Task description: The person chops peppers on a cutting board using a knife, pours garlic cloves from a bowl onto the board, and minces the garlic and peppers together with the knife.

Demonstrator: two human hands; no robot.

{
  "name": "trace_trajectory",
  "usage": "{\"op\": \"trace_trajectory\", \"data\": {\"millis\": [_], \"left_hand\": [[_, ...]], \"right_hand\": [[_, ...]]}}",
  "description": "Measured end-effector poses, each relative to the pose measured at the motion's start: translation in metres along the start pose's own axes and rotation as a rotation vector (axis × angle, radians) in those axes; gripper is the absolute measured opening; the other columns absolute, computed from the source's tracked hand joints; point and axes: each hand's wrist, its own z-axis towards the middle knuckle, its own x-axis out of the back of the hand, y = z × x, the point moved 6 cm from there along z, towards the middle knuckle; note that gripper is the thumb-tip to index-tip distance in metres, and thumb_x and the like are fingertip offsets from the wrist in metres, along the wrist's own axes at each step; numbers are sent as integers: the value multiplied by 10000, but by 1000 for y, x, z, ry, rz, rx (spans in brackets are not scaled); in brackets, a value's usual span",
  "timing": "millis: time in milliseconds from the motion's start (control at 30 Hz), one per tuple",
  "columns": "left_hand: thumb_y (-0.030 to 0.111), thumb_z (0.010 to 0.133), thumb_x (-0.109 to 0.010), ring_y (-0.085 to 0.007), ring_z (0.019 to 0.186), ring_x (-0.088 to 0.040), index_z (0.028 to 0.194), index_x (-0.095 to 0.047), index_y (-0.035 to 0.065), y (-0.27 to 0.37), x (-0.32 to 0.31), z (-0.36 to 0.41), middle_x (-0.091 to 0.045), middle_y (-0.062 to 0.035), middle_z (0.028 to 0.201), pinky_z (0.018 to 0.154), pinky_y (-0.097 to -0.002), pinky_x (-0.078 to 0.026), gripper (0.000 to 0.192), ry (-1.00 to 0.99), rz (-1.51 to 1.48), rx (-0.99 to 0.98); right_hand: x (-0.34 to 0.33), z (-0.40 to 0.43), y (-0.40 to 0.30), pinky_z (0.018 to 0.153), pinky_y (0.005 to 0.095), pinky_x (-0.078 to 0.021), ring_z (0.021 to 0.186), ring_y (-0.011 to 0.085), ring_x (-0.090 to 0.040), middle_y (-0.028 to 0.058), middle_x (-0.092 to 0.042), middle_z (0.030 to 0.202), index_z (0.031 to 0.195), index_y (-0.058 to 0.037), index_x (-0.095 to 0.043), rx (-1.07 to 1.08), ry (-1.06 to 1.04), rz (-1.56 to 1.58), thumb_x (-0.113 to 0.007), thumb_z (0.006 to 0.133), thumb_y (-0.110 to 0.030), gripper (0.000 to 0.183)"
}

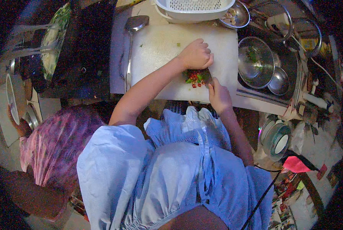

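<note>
On a white cutting board (160,57), my left hand (196,54) is curled, its fingers folded over the far edge of a dark knife blade (206,75). Chopped red and green peppers (195,79) lie on or against the blade; which of the two I cannot tell. My right hand (219,95) is closed at the blade's near right end, where a handle is mostly hidden in the fingers. A metal wok spatula (129,57) lies along the board's left side. Small green bits are scattered on the board's far part.
A white plastic basket (194,6) stands beyond the board, beside a bowl of garlic cloves (231,17). Metal bowls (256,63) sit in a sink to the right. At left are a dark cooktop (82,57), a plastic-covered dish of greens (55,43) and a person's hand holding a plate (12,100).
</note>
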Motion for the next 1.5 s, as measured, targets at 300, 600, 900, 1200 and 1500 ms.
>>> {"op": "trace_trajectory", "data": {"millis": [300, 600, 900, 1200, 1500], "left_hand": [[205, 723, -415, -200, 526, -474, 433, -476, 73, 1, 0, -2, -497, -45, 476, 592, -310, -364, 324, -59, -63, -96], [173, 690, -458, -251, 577, -475, 543, -486, 51, -5, -8, -11, -500, -88, 561, 604, -364, -362, 193, -168, -196, -20], [152, 672, -457, -199, 568, -447, 500, -448, 70, -13, 13, -44, -461, -49, 529, 579, -336, -359, 190, 137, -148, -43], [183, 694, -469, -195, 594, -471, 501, -500, 57, -1, 51, 16, -503, -55, 552, 587, -310, -378, 233, 158, -88, -168], [235, 764, -387, -208, 599, -476, 472, -512, 58, 9, 4, 10, -504, -59, 516, 674, -309, -371, 364, -113, -100, -233]], "right_hand": [[-11, -10, -8, 588, 468, -400, 686, 406, -509, 249, -525, 706, 1019, -2, -425, -4, 76, 94, -434, 797, -174, 282], [-21, -5, -14, 522, 460, -416, 616, 390, -527, 232, -525, 633, 920, 15, -431, 6, 91, 21, -438, 794, -157, 213], [-38, -11, -34, 480, 391, -465, 575, 288, -579, 166, -556, 611, 903, 2, -385, -52, 65, -270, -483, 714, -62, 222], [14, -27, -32, 585, 427, -402, 735, 385, -511, 205, -540, 755, 1023, 3, -386, 49, 255, 151, -461, 791, -152, 289], [-11, -23, -8, 559, 436, -400, 670, 370, -518, 206, -538, 713, 1010, 4, -425, 102, 359, 147, -465, 787, -134, 265]]}}
